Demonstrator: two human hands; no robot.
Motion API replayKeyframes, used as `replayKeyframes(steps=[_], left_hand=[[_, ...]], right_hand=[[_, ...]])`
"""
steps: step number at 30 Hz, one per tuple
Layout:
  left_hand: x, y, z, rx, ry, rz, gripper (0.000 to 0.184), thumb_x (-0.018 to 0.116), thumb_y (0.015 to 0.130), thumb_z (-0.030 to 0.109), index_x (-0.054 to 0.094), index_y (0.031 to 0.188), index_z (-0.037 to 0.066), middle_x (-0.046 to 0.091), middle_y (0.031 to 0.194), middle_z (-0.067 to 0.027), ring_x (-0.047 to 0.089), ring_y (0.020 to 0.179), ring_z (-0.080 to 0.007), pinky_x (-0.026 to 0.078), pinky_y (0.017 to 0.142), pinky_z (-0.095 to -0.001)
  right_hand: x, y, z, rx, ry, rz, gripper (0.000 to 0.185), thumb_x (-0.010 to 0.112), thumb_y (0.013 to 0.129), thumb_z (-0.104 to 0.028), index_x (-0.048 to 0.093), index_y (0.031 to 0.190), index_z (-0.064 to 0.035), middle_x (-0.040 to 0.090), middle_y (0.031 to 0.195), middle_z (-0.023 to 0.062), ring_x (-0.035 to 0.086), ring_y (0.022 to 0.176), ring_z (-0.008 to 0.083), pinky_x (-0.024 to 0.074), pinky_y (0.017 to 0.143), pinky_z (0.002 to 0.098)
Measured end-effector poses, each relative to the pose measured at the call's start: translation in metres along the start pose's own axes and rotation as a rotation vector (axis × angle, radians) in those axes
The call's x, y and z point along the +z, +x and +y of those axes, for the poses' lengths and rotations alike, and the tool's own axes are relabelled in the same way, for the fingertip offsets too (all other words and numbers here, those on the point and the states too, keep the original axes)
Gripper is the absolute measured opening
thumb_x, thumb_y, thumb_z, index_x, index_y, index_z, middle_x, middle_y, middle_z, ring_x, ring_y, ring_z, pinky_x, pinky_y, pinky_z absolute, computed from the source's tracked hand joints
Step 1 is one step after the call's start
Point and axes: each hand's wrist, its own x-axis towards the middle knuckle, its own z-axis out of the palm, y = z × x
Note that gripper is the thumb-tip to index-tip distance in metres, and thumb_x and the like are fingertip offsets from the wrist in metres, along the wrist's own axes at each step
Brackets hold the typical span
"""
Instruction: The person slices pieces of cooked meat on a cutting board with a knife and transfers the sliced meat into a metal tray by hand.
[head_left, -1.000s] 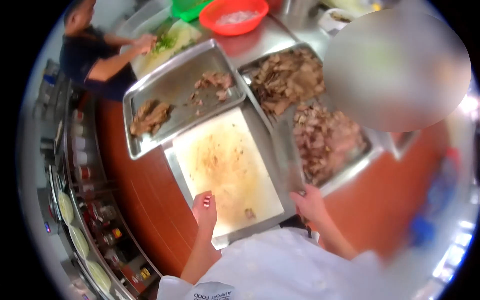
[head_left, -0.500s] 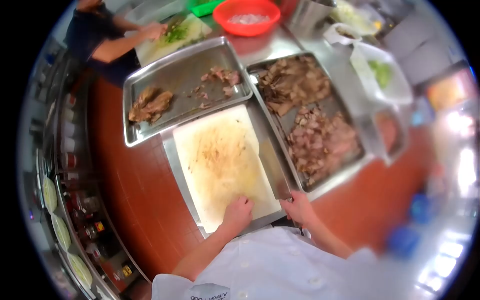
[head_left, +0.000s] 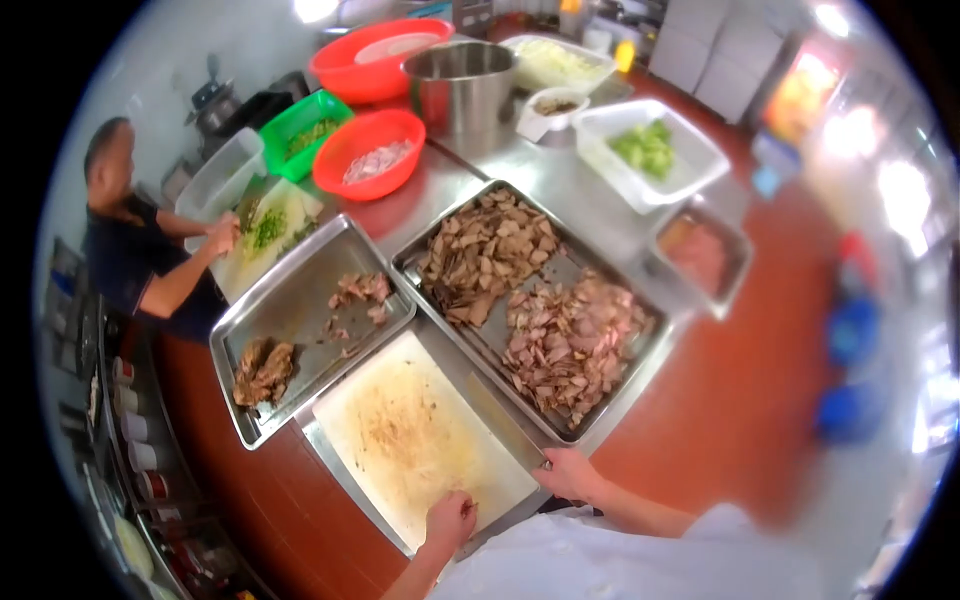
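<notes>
My left hand [head_left: 452, 518] is closed over the near edge of the white cutting board [head_left: 400, 420]; what it holds, if anything, is too small to name. At the board's right edge, my right hand [head_left: 568, 474] grips the handle of a cleaver [head_left: 500, 410], whose wide blade lies along the board and the large tray. That metal tray [head_left: 480, 352] bears two heaps of sliced meat, browner slices [head_left: 485, 250] at the back and pinker ones [head_left: 575, 345] in front. Beyond the board, another metal tray [head_left: 300, 310] holds a meat chunk [head_left: 263, 370] and scraps [head_left: 358, 297].
A co-worker [head_left: 130, 230] stands at the left by a board with chopped greens [head_left: 268, 228]. Red bowls [head_left: 370, 155], a green basket [head_left: 305, 135] and a steel pot [head_left: 460, 95] stand at the back. White tubs [head_left: 650, 150] and a small pan [head_left: 703, 255] are at the right.
The view has tilted up, showing more of the back of the table. My left hand has moved right onto the board's near part, and the small scrap there is no longer visible.
</notes>
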Motion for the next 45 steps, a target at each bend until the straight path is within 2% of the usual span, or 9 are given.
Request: replayKeyframes(steps=[3, 6, 10, 14, 16, 24, 30, 39, 45], left_hand=[[-0.018, 0.011, 0.008, -0.286, -0.326, 0.169, 0.015, 0.078, 0.089, 0.011, 0.065, 0.093, 0.004, 0.068, 0.08, -0.0078, 0.067, 0.066, -0.0209, 0.053, 0.059, -0.0355], [-0.063, 0.058, 0.061, -0.244, -0.611, 0.306, 0.013, 0.077, 0.092, 0.003, 0.064, 0.094, 0.002, 0.069, 0.081, -0.0045, 0.064, 0.064, -0.0125, 0.05, 0.056, -0.0273], [-0.086, 0.124, 0.134, 0.026, -1.096, 0.255, 0.025, 0.067, 0.095, -0.005, 0.065, 0.119, 0.001, 0.073, 0.106, -0.0089, 0.072, 0.092, -0.0163, 0.059, 0.075, -0.0284], [-0.094, 0.125, 0.155, 0.024, -1.013, 0.269, 0.027, 0.061, 0.097, -0.007, 0.065, 0.123, -0.001, 0.073, 0.113, -0.0105, 0.072, 0.104, -0.0178, 0.06, 0.084, -0.0297], [-0.089, 0.107, 0.111, -0.012, -0.876, 0.232, 0.024, 0.06, 0.097, -0.006, 0.066, 0.12, -0.003, 0.074, 0.114, -0.0128, 0.073, 0.102, -0.0184, 0.061, 0.082, -0.0288], [-0.062, 0.016, -0.025, -0.33, -0.856, 0.532, 0.013, 0.066, 0.096, -0.004, 0.066, 0.11, -0.004, 0.072, 0.097, -0.0096, 0.072, 0.083, -0.0172, 0.059, 0.074, -0.0282], [-0.054, -0.024, -0.053, -0.478, -0.773, 0.669, 0.01, 0.067, 0.096, -0.002, 0.066, 0.106, -0.003, 0.071, 0.091, -0.0089, 0.072, 0.078, -0.0171, 0.059, 0.068, -0.0274], [-0.039, -0.029, -0.068, -0.45, -0.724, 0.702, 0.013, 0.068, 0.091, -0.003, 0.068, 0.103, -0.002, 0.07, 0.088, -0.0067, 0.069, 0.074, -0.0147, 0.056, 0.066, -0.0269], [-0.042, -0.03, -0.073, -0.442, -0.524, 0.674, 0.016, 0.07, 0.088, 0.0, 0.071, 0.103, -0.001, 0.072, 0.091, -0.0051, 0.066, 0.08, -0.0119, 0.054, 0.073, -0.026]], right_hand=[[0.0, 0.001, 0.001, -0.074, -0.081, 0.034, 0.031, 0.064, 0.089, -0.029, 0.07, 0.101, -0.0006, 0.073, 0.094, 0.0266, 0.069, 0.094, 0.0473, 0.0551, 0.085, 0.0548], [0.014, 0.008, 0.009, -0.26, -0.213, 0.059, 0.029, 0.063, 0.09, -0.029, 0.069, 0.1, -0.002, 0.073, 0.089, 0.0243, 0.069, 0.089, 0.0463, 0.056, 0.081, 0.0554], [0.027, 0.004, -0.026, -0.325, -0.325, 0.027, 0.023, 0.063, 0.09, -0.026, 0.066, 0.096, -0.0048, 0.072, 0.084, 0.0201, 0.07, 0.081, 0.0436, 0.0557, 0.073, 0.056], [0.048, 0.004, -0.033, -0.407, -0.355, 0.045, 0.019, 0.065, 0.087, -0.022, 0.064, 0.1, -0.008, 0.072, 0.087, 0.0165, 0.07, 0.078, 0.041, 0.055, 0.069, 0.0547], [0.052, 0.006, -0.033, -0.443, -0.344, 0.031, 0.024, 0.065, 0.086, -0.02, 0.062, 0.107, -0.0091, 0.071, 0.09, 0.0155, 0.07, 0.081, 0.0399, 0.055, 0.069, 0.0533], [0.033, -0.003, -0.027, -0.398, -0.278, -0.111, 0.045, 0.067, 0.085, -0.019, 0.057, 0.129, -0.0112, 0.069, 0.1, 0.0141, 0.069, 0.093, 0.038, 0.0553, 0.076, 0.0506], [0.047, 0.004, -0.003, -0.429, -0.205, 0.13, 0.036, 0.068, 0.087, -0.023, 0.058, 0.119, -0.0103, 0.067, 0.108, 0.0171, 0.067, 0.098, 0.04, 0.055, 0.081, 0.0505], [0.045, 0.011, -0.002, -0.253, -0.369, 0.003, 0.038, 0.076, 0.083, -0.043, 0.071, 0.102, -0.0117, 0.07, 0.103, 0.0146, 0.069, 0.097, 0.037, 0.0561, 0.08, 0.0505], [0.043, 0.01, -0.005, -0.239, -0.336, -0.044, 0.036, 0.076, 0.082, -0.044, 0.072, 0.097, -0.0118, 0.073, 0.095, 0.0146, 0.07, 0.093, 0.0379, 0.0558, 0.078, 0.0514]])
